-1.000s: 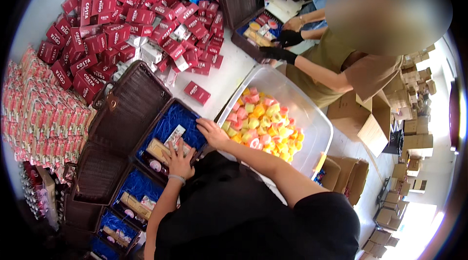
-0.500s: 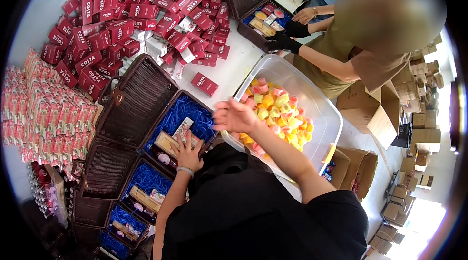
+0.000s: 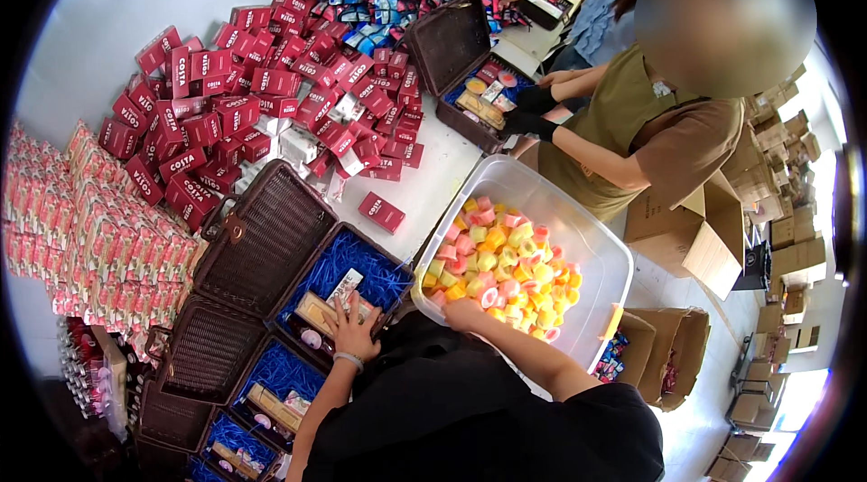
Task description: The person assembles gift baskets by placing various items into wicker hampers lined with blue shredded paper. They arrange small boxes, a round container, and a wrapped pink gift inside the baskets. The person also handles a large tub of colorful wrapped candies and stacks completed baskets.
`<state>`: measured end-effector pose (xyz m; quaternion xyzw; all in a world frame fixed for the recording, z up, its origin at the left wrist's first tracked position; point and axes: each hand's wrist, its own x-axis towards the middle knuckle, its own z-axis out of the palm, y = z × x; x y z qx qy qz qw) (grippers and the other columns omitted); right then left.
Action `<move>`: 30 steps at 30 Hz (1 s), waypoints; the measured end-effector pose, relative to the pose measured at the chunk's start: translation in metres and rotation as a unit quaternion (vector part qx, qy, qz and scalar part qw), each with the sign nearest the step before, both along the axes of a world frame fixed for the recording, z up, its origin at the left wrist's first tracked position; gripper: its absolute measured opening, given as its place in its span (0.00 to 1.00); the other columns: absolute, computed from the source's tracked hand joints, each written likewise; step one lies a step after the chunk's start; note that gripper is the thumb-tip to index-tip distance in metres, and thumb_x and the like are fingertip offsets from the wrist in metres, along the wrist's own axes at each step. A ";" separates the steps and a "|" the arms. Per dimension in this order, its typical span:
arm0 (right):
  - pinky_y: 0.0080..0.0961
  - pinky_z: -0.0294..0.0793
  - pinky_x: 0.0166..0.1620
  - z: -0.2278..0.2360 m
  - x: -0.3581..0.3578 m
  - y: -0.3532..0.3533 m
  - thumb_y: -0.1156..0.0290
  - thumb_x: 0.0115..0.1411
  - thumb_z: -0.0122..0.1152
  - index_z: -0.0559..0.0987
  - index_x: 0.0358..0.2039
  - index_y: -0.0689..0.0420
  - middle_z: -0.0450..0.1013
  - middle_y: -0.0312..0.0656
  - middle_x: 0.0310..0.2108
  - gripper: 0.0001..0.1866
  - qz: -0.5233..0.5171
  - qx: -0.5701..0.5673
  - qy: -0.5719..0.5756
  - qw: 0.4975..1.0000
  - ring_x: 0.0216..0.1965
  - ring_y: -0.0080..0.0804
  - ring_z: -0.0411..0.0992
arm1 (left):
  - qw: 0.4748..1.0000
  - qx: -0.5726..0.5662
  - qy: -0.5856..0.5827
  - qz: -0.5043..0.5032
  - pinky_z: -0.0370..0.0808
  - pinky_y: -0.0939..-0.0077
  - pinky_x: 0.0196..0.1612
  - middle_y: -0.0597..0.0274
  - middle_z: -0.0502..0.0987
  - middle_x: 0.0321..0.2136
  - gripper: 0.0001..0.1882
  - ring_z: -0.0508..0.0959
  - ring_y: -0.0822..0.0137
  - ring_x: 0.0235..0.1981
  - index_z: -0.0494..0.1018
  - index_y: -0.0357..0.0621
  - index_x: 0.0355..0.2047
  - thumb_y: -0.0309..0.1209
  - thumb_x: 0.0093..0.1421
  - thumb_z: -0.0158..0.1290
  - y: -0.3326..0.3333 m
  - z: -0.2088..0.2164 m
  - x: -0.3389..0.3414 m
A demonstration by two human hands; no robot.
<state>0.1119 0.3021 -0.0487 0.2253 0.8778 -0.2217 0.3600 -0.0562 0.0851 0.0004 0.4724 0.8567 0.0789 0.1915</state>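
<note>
My left hand lies with fingers spread over the packs in an open dark wicker case. Under and beside it are a tan box and a white printed pack, bedded on blue shredded paper. My right hand is at the near left side of a clear plastic tub; its fingers are hidden. Heaped in the tub are yellow, orange and pink cups that look like small jellies.
More filled wicker cases overlap at lower left. Dark red boxes are piled behind, with one loose red box nearer. Pink packs are stacked at left. Right of the tub stand cartons. A co-worker's black-gloved hands touch another case.
My right hand has moved from above the tub's left rim back toward my body, and its fingers have gone out of sight. My left hand stays on the packs. The view has tilted upward slightly.
</note>
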 end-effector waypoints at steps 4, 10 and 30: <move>0.43 0.72 0.40 -0.012 0.000 -0.010 0.63 0.53 0.53 0.74 0.37 0.60 0.75 0.50 0.35 0.16 -0.024 -0.062 0.052 0.996 0.38 0.50 0.73 | 1.000 -0.003 0.001 0.000 0.36 0.28 0.57 0.54 0.43 0.65 0.36 0.37 0.37 0.64 0.69 0.70 0.50 0.38 0.35 0.63 0.000 0.004 0.000; 0.43 0.72 0.39 -0.005 -0.008 0.016 0.62 0.54 0.50 0.74 0.37 0.58 0.74 0.52 0.35 0.15 -0.002 -0.059 0.057 0.997 0.39 0.49 0.73 | 1.000 0.013 0.015 0.001 0.37 0.27 0.57 0.54 0.44 0.64 0.34 0.38 0.37 0.64 0.70 0.68 0.48 0.37 0.34 0.63 -0.001 -0.001 0.001; 0.42 0.72 0.42 -0.003 -0.012 0.002 0.63 0.54 0.53 0.74 0.43 0.56 0.74 0.52 0.36 0.18 0.048 -0.062 0.035 0.996 0.39 0.49 0.73 | 1.000 0.021 -0.012 0.019 0.37 0.29 0.57 0.56 0.43 0.65 0.33 0.37 0.39 0.65 0.71 0.67 0.48 0.35 0.35 0.61 -0.001 0.004 0.000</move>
